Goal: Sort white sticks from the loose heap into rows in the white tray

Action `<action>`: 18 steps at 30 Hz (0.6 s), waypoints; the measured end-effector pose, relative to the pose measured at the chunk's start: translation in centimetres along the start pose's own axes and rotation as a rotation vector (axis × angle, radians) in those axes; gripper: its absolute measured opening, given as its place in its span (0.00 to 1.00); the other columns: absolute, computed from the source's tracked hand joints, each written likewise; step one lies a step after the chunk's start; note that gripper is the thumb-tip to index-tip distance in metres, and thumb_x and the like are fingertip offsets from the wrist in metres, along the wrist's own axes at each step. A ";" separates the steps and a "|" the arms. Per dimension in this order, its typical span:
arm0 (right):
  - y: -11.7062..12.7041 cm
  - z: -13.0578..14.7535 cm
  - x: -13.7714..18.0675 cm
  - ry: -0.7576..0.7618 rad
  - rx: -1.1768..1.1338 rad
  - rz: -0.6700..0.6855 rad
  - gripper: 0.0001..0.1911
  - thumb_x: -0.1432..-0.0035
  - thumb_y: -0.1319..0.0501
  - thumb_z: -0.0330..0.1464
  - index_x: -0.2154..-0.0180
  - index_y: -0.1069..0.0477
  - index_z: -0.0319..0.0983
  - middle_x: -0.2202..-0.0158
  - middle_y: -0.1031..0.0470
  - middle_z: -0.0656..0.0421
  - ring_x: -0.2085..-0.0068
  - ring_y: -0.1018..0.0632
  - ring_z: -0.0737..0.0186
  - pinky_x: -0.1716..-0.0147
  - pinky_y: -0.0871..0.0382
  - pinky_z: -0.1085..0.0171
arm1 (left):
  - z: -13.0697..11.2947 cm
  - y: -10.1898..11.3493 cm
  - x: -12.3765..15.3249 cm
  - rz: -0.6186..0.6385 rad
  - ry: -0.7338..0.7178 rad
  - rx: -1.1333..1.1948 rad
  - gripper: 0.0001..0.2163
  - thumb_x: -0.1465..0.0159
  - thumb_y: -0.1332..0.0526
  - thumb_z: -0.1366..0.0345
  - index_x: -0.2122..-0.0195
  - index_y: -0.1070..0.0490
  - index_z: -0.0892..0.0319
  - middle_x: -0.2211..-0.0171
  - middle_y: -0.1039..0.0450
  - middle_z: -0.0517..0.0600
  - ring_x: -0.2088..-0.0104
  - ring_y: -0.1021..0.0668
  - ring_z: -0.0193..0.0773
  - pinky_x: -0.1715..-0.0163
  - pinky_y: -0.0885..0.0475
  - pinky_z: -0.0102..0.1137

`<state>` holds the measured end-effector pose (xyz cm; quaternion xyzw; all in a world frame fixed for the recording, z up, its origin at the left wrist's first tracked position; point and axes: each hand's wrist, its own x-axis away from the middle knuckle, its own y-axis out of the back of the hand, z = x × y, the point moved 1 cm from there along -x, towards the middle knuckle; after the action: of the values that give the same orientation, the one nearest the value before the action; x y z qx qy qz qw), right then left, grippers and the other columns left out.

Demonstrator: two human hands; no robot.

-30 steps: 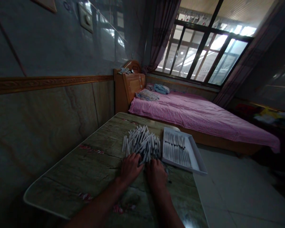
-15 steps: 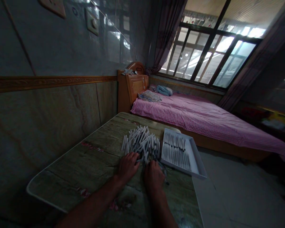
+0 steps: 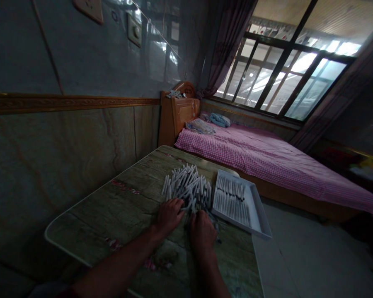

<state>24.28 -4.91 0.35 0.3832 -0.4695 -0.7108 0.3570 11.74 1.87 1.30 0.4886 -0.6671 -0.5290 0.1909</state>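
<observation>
A loose pile of slim white pens (image 3: 186,182), some with dark ends, lies on the table. At its near edge my left hand (image 3: 170,213) is closed, with what looks like a pen between thumb and fingers. Just to its right, my right hand (image 3: 202,227) is closed too, knuckles up; whatever its fingers grip is hidden. Small dark pieces lie beside that hand. Right of the pile stands a shallow white box (image 3: 261,215), where similar pens are laid side by side in two rows along its left part.
The table (image 3: 118,215) has a wood-like top with flower prints and a pale rim. A tiled wall (image 3: 81,145) runs along its left. Beyond the table is a bed (image 3: 261,153) with a pink checked cover, below a window (image 3: 276,74). Tiled floor (image 3: 286,248) shows at right.
The whole view has shifted slightly, so the scene sits farther right. Both hands stay at the pile's near edge with little visible movement.
</observation>
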 end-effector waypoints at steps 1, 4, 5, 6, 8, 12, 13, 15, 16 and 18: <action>-0.2 -0.1 0.0 0.005 -0.014 -0.016 0.11 0.33 0.48 0.36 0.64 0.30 0.40 0.65 0.22 0.55 0.63 0.21 0.58 0.71 0.41 0.66 | 0.1 -0.1 0.0 0.000 -0.004 0.005 0.04 0.38 0.39 0.67 0.61 0.28 0.56 0.60 0.23 0.52 0.58 0.23 0.45 0.59 0.34 0.35; -0.8 -0.7 0.1 0.031 -0.079 -0.073 0.12 0.34 0.48 0.37 0.65 0.30 0.40 0.67 0.21 0.56 0.66 0.21 0.59 0.72 0.42 0.66 | 0.3 -0.3 -0.1 -0.005 -0.012 0.023 0.04 0.38 0.39 0.67 0.62 0.28 0.56 0.61 0.23 0.52 0.58 0.23 0.45 0.59 0.34 0.34; -0.9 -0.8 0.1 0.042 -0.115 -0.094 0.12 0.34 0.48 0.37 0.65 0.30 0.40 0.68 0.21 0.56 0.67 0.21 0.59 0.72 0.42 0.66 | 0.4 -0.4 -0.1 -0.010 -0.017 0.030 0.04 0.38 0.39 0.67 0.61 0.28 0.56 0.61 0.23 0.52 0.58 0.23 0.45 0.59 0.33 0.34; -1.1 -1.0 0.1 0.051 -0.159 -0.116 0.13 0.34 0.49 0.38 0.65 0.30 0.40 0.68 0.22 0.56 0.68 0.21 0.60 0.72 0.42 0.66 | 0.5 -0.5 -0.1 -0.015 -0.021 0.036 0.04 0.38 0.39 0.67 0.61 0.28 0.56 0.61 0.23 0.51 0.58 0.23 0.45 0.59 0.33 0.35; -1.3 -1.3 0.2 0.063 -0.257 -0.157 0.16 0.33 0.51 0.40 0.65 0.30 0.41 0.69 0.22 0.56 0.68 0.22 0.59 0.72 0.41 0.65 | 0.7 -0.7 -0.1 -0.022 -0.032 0.044 0.05 0.38 0.39 0.67 0.61 0.28 0.56 0.61 0.23 0.51 0.58 0.23 0.45 0.59 0.33 0.35; -1.4 -1.8 0.2 0.076 -0.385 -0.215 0.20 0.33 0.54 0.44 0.66 0.30 0.41 0.69 0.23 0.56 0.70 0.23 0.59 0.71 0.40 0.65 | 0.8 -0.7 -0.1 -0.036 -0.051 0.063 0.06 0.38 0.39 0.67 0.60 0.27 0.56 0.59 0.24 0.52 0.57 0.24 0.45 0.57 0.33 0.35; -1.4 -1.9 0.2 0.081 -0.399 -0.220 0.20 0.34 0.54 0.44 0.66 0.29 0.41 0.69 0.23 0.56 0.70 0.23 0.59 0.71 0.40 0.65 | 0.8 -0.6 -0.1 -0.043 -0.055 0.067 0.06 0.38 0.39 0.67 0.59 0.27 0.56 0.59 0.25 0.52 0.56 0.24 0.45 0.57 0.33 0.36; -1.4 -2.0 0.2 0.090 -0.420 -0.226 0.21 0.34 0.54 0.44 0.66 0.29 0.41 0.69 0.23 0.56 0.70 0.23 0.60 0.71 0.39 0.65 | 0.7 -0.6 -0.1 -0.056 -0.064 0.071 0.07 0.38 0.38 0.67 0.59 0.27 0.55 0.58 0.25 0.52 0.55 0.25 0.46 0.56 0.33 0.36; -1.4 -2.1 0.2 0.092 -0.428 -0.228 0.21 0.34 0.54 0.44 0.65 0.29 0.40 0.69 0.23 0.56 0.70 0.23 0.59 0.71 0.39 0.65 | 0.7 -0.6 -0.1 -0.060 -0.073 0.075 0.07 0.38 0.38 0.67 0.59 0.27 0.55 0.58 0.25 0.52 0.55 0.25 0.46 0.55 0.32 0.37; -1.3 -2.1 0.2 0.090 -0.440 -0.232 0.21 0.34 0.54 0.44 0.65 0.29 0.40 0.68 0.22 0.55 0.69 0.24 0.59 0.70 0.38 0.65 | 0.6 -0.6 0.0 -0.070 -0.097 0.092 0.07 0.38 0.38 0.68 0.59 0.27 0.56 0.59 0.26 0.52 0.55 0.25 0.46 0.55 0.32 0.37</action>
<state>25.87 -5.47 -1.50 0.3789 -0.2402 -0.8142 0.3685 11.53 2.26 0.56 0.4940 -0.6815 -0.5271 0.1171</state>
